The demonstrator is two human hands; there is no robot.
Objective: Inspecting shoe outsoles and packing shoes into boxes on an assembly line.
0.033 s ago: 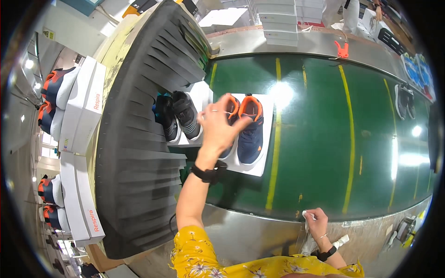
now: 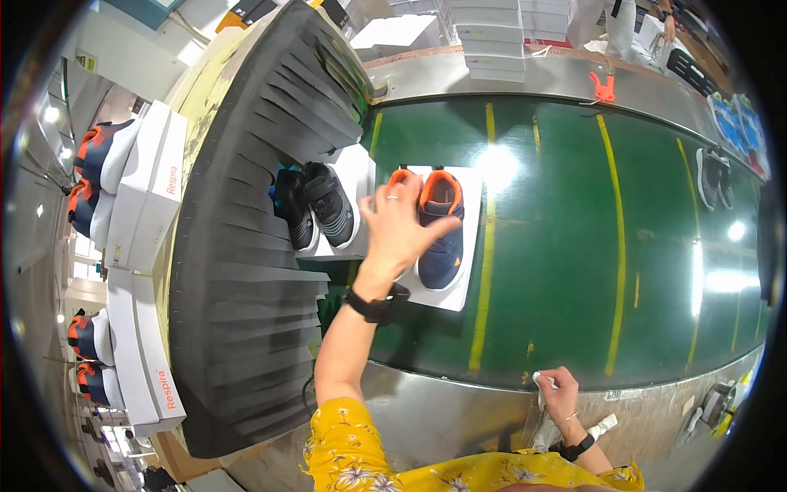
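1. see left hand (image 2: 399,234) spread above left navy shoe (image 2: 401,175), hiding most of it.
2. find right navy shoe (image 2: 441,250) alongside, toe toward wearer, both on white box (image 2: 443,302), on green belt (image 2: 557,246).
3. read left fingers (image 2: 392,199) as loose, splayed, thumb (image 2: 443,227) reaching over right navy shoe, not closed around anything; cannot tell whether actually touching.
4. note right hand (image 2: 560,398) pinching small white wad (image 2: 538,378) near belt edge; cannot identify further.
5. could tip left navy shoe, probably from hooking only shallowly at the opening.
6. could nudge right navy shoe off white box with that outstretched thumb; has little margin on right side.
7. could bump black-and-gray shoes (image 2: 330,205) by swinging wrist left; sit just beside, on neighbouring white box (image 2: 364,180), close to dark strip curtain (image 2: 246,271).
8. could skew white box by pressing down while sliding sideways; likely just rests loose.
9. could drop small white wad onto belt by relaxing right pinch.
10. could misjudge reach with any belt motion; cannot tell if running.
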